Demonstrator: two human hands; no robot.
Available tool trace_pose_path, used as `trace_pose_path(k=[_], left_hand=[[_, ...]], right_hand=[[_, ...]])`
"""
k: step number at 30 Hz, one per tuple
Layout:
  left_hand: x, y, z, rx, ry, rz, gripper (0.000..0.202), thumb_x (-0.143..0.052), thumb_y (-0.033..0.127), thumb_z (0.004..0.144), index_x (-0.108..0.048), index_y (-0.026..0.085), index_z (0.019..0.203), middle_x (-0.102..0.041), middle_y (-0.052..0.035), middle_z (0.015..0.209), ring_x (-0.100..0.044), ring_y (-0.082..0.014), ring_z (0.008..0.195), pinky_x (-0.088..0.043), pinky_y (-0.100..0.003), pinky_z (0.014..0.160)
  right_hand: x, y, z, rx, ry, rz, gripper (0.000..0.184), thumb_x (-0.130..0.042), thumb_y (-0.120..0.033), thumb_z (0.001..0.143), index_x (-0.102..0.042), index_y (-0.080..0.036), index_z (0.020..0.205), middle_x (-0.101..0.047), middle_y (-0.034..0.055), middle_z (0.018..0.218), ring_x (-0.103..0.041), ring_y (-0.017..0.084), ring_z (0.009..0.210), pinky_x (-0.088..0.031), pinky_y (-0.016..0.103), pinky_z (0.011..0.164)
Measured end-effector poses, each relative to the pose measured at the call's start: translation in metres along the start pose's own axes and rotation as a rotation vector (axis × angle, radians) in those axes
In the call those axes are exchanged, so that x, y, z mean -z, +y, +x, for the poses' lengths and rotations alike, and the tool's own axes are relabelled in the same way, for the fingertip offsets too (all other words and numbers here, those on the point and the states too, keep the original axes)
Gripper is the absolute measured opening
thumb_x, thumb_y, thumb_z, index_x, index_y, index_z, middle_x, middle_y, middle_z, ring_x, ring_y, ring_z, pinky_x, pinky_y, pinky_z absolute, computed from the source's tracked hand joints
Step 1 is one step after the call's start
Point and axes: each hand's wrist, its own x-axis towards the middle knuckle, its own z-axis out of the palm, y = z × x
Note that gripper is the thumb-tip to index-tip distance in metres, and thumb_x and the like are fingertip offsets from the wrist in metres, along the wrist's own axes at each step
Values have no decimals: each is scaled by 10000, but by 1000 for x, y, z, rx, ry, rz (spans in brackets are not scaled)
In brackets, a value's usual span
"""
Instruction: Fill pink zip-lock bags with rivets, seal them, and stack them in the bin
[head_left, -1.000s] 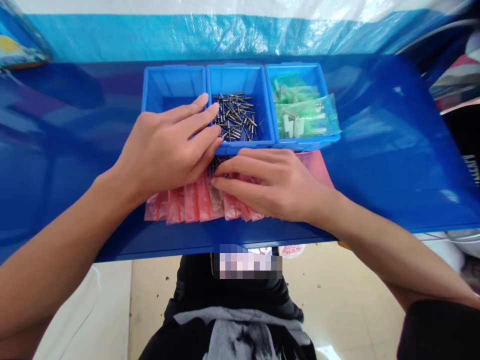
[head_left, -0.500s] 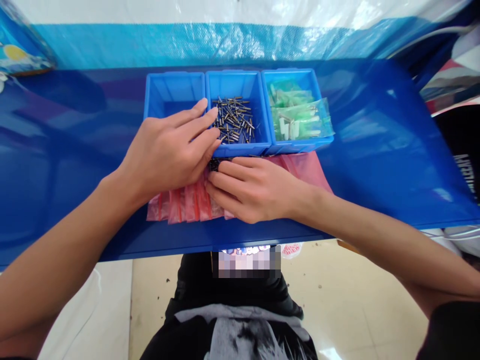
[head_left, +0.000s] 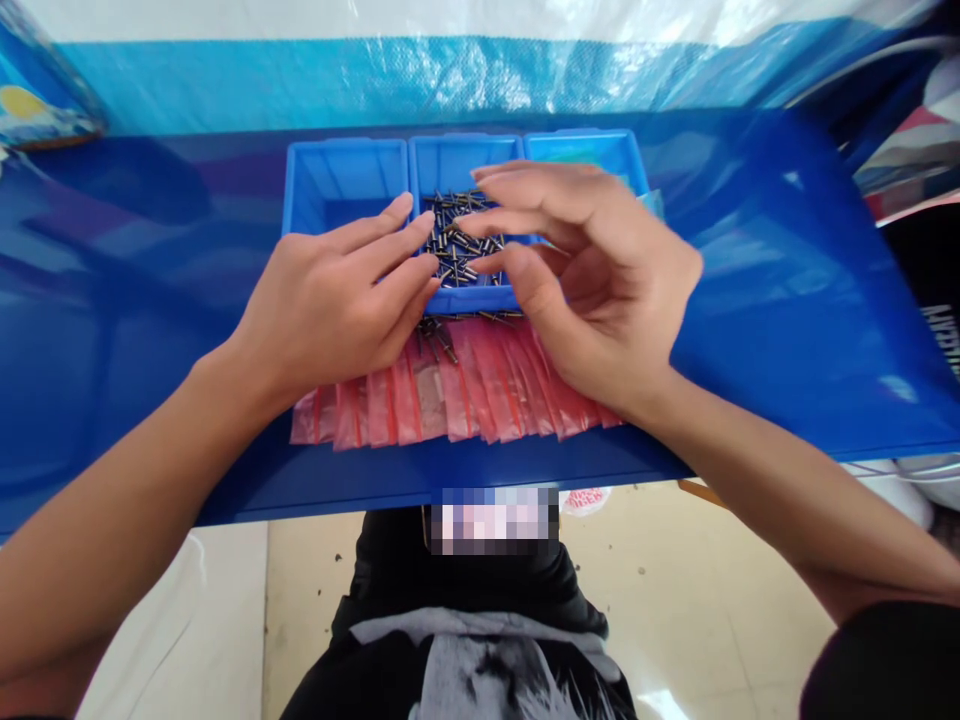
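My left hand (head_left: 337,300) lies with fingers stretched out over the pink zip bags (head_left: 472,405), its fingertips at the near left corner of the middle blue bin (head_left: 472,302). Pop rivets (head_left: 454,277) lie loose in that bin. Above them hovers my right hand (head_left: 611,285), thumb and fingers curved and apart, nothing visible between them. A small bunch of rivets (head_left: 441,345) rests on the bags beside my left fingers. More rivets lie along the bin's front edge.
Left of the middle bin stands another blue bin (head_left: 349,165), partly behind my left hand. My right hand mostly covers the right blue bin (head_left: 589,140). All sit on a blue table (head_left: 765,290), with a plastic sheet (head_left: 300,85) behind.
My right hand has lifted from the rivets on the bags and moved up and right over the middle bin, its fingers opening. My left hand stays in place.
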Motion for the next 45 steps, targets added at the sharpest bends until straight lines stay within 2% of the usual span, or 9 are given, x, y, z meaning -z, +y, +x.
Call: trace_pose_path(k=[2, 6, 9, 16, 22, 26, 32, 41, 45], left_hand=[[0, -1, 0, -12, 0, 10, 345, -449, 296, 1117, -720, 187, 1301, -680, -93, 1504, -656, -324, 1434, -700, -494, 1013], [1, -1, 1, -42, 24, 57, 336, -440, 307, 1123, -728, 160, 1212, -696, -114, 1471, -684, -325, 1396, -714, -461, 929], [1, -1, 2, -33, 26, 32, 337, -434, 291, 1121, -734, 151, 1186, -703, -122, 1457, -686, -336, 1391, -713, -472, 923], [2, 1, 2, -40, 27, 66, 333, -430, 276, 1122, -737, 156, 1174, -709, -118, 1447, -690, -328, 1385, -712, -443, 889], [1, -1, 2, -36, -2, 44, 364, -402, 304, 1134, -723, 142, 1194, -697, -123, 1472, -665, -328, 1421, -704, -453, 933], [0, -1, 4, 14, -51, -20, 413, -363, 345, 1146, -714, 136, 1208, -677, -118, 1506, -635, -336, 1455, -686, -487, 979], [0, 0, 3, 38, -71, -46, 392, -383, 337, 1142, -714, 145, 1226, -658, -113, 1532, -618, -337, 1475, -670, -502, 1011], [0, -1, 1, -99, 52, 133, 318, -441, 272, 1134, -722, 127, 1173, -723, -128, 1428, -709, -320, 1358, -713, -393, 821], [0, -1, 0, -153, 124, 152, 263, -482, 234, 1116, -711, 113, 1160, -743, -148, 1383, -734, -324, 1316, -721, -392, 819]], right_hand=[[5, 4, -1, 189, -95, -181, 286, -519, -131, 1084, -725, -261, 1233, -762, 68, 1329, -725, 180, 1266, -668, 323, 994], [6, 14, -2, 651, -374, -494, 220, -531, -129, 1098, -730, -182, 1174, -800, 61, 1104, -755, 160, 982, -653, 308, 839], [-4, 19, -4, 803, -557, -644, 229, -512, -132, 1111, -733, -144, 1169, -794, 66, 1112, -742, 193, 1019, -637, 338, 836], [-18, 15, -9, 814, -494, -814, 265, -496, -55, 1066, -705, -147, 930, -718, 56, 878, -628, 187, 838, -545, 332, 727], [-10, 10, -8, 768, -565, -820, 298, -438, -73, 1096, -726, -139, 1054, -746, 80, 1015, -625, 202, 930, -537, 354, 802], [-11, 6, -10, 706, -598, -879, 285, -480, -39, 1047, -717, -117, 909, -739, 106, 915, -625, 230, 879, -493, 362, 717], [-16, 5, -11, 797, -539, -853, 288, -477, -63, 1051, -683, -138, 865, -697, 85, 823, -572, 215, 804, -419, 356, 664], [-10, 6, -6, 850, -518, -826, 217, -550, -99, 1048, -689, -143, 888, -744, 74, 866, -623, 194, 779, -451, 338, 623], [-5, 0, -7, 854, -431, -658, 167, -580, -156, 1073, -722, -117, 995, -797, 103, 1000, -697, 185, 839, -519, 323, 616]])
